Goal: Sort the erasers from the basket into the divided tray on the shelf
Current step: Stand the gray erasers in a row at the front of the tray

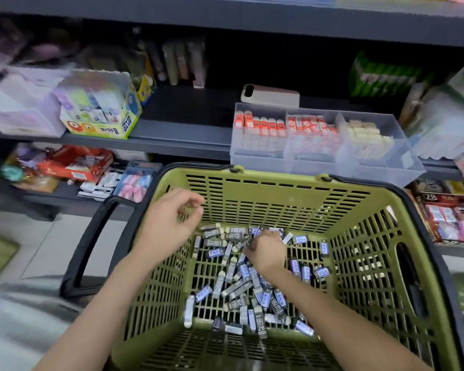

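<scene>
Both forearms bare, no sleeves; left hand, right hand ungloved, ringless.

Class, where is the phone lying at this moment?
In the head view, the phone lies flat on the shelf, right of centre, just behind the divided tray and above the green basket.

A: What is being shown of the basket?
B: Olive-green moulded plastic, slotted and matt, is being seen, with black matt plastic handles.

A: And the erasers?
B: Printed grey and blue paper sleeves are being shown around pale, dull rubber ends.

A: How is the divided tray being rendered?
B: As clear, slightly frosted plastic, smooth-walled; red and cream wrapped pieces are being seen through it.

A: The shelf?
B: A dark grey, smooth matt surface is being displayed; metal or laminate cannot be told.

A: The glue box?
B: Glossy printed cardboard is being shown.
</scene>
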